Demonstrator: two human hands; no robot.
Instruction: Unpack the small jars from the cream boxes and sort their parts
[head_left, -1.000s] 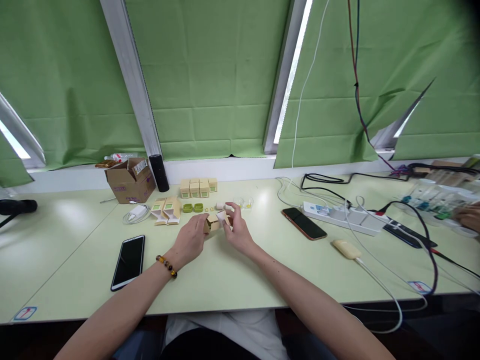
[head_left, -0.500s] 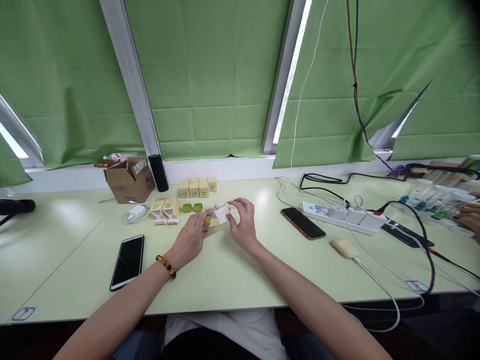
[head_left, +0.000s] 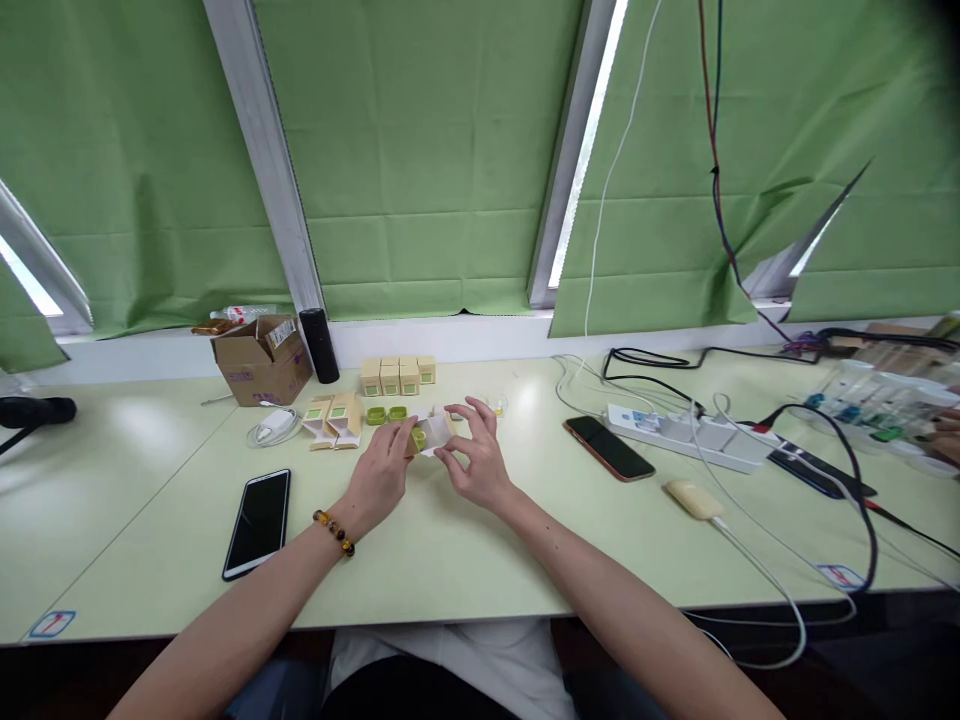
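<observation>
The small carton (head_left: pixel 436 431) is between your two hands, above the near-middle part of the desk (head_left: pixel 420 570). Its long side seems to run from left to right, almost in line from one hand to the other, and its white inside faces up. A green piece (head_left: pixel 419 437) sits at its left end, just beside your left fingertips, so your left hand (head_left: pixel 379 468) is the nearer one to this piece.

Your left grip is closed around the left end of the carton. Your right hand (head_left: pixel 478 465) is at the opposite end: the thumb and the forefinger stand curved and apart, by the near and the far edge of the carton. If this right grip presses on the cardboard, I cannot tell.

Beyond your left hand lie two green trays (head_left: pixel 386 414), with two open cartons (head_left: pixel 331 421) to the left of them and a group of closed cartons (head_left: pixel 397 376) farther back. A clear cup (head_left: pixel 499 406) stands past your right fingers.

Farther out, a white phone (head_left: pixel 256 524) lies at left, a dark phone (head_left: pixel 608 447) and a power strip (head_left: pixel 682 436) at right. Behind the desk, green blinds (head_left: pixel 427 160) cover the windows.
</observation>
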